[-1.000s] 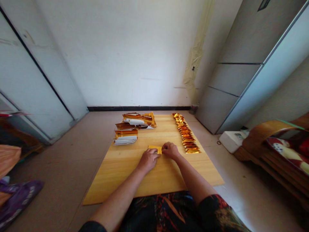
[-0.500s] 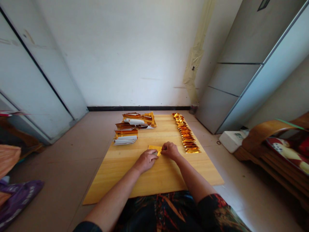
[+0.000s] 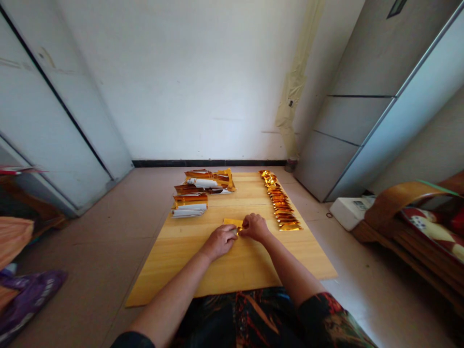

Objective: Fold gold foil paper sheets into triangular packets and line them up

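Observation:
A small sheet of gold foil paper [image 3: 232, 222] lies on the wooden board [image 3: 188, 246], partly covered by my fingers. My left hand [image 3: 222, 239] is closed on its near left part, thumb and fingers pressed together. My right hand [image 3: 254, 227] pinches the foil's right side, close to the left fingertips. Between the hands the foil looks bent, though the fingers hide most of the fold. To the right stands a row of folded gold foil pieces [image 3: 282, 205]. Stacks of loose gold and white sheets [image 3: 190, 205] lie at the back left.
A white wall with a dark skirting [image 3: 210, 163] stands behind the board. A grey refrigerator [image 3: 348, 116] is at the right, with a white box [image 3: 348, 212] and a wooden seat [image 3: 395, 212] near it. A purple bag [image 3: 32, 299] lies on the floor at left.
The foil between my hands shows less flat surface and looks more bent over. Both hands stay at nearly the same place, and the view has shifted very slightly.

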`<state>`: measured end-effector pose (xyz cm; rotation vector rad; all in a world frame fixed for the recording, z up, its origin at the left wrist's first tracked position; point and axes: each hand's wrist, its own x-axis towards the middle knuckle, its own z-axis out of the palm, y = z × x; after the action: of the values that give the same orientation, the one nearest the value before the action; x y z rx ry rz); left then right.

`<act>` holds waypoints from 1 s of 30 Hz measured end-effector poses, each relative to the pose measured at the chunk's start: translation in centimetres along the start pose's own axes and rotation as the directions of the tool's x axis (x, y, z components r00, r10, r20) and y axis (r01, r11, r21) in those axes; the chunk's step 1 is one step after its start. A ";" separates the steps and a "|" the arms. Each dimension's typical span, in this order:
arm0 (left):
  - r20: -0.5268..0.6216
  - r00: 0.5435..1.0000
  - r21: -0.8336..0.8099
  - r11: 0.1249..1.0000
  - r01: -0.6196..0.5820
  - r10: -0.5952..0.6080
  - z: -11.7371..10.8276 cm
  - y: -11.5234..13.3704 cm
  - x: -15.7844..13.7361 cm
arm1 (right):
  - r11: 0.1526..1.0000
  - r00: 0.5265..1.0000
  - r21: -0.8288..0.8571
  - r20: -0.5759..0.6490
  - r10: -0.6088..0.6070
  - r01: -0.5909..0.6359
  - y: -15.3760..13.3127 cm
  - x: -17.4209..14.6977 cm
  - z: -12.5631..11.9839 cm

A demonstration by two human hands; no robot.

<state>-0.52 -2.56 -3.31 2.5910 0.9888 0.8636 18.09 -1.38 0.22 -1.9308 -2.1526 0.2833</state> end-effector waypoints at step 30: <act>0.049 0.997 0.117 0.991 0.058 -0.064 -0.1 0.3 1.5 | 0.983 0.985 -0.065 0.017 -0.171 0.172 0.6 0.1 -0.6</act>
<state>0.43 -1.80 -2.47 2.6480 1.1285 0.7402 18.86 -1.19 0.59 -1.7655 -2.3456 0.1934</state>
